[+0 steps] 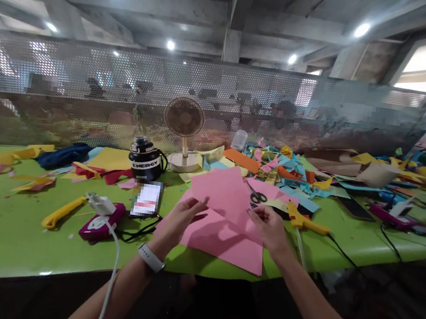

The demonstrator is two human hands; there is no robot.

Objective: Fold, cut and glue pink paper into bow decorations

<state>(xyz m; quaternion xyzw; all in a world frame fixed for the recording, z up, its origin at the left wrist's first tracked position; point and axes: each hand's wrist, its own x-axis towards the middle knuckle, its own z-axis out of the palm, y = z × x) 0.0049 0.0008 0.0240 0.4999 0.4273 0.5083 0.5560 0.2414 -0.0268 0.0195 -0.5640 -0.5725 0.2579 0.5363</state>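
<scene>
Between my two hands a sheet of pink paper [221, 191] is lifted and tilted over another pink sheet [224, 245] lying on the green table. My left hand [183, 219] pinches its left edge between thumb and fingers. At the opposite edge, my right hand [267, 225] grips the sheet with the fingertips. A pair of scissors with dark handles [258, 195] lies just beyond my right hand, its blades partly hidden by paper. Right of that hand rests a yellow glue gun [305, 221] with a black cord.
Left of the sheets are a masked card [146, 199], a purple power strip [103, 223], a yellow-handled tool [64, 212] and a black jug [145, 160]. A small fan [184, 118] stands behind, before a perforated metal screen [96, 116]. Coloured scraps [276, 163] pile up at the back right.
</scene>
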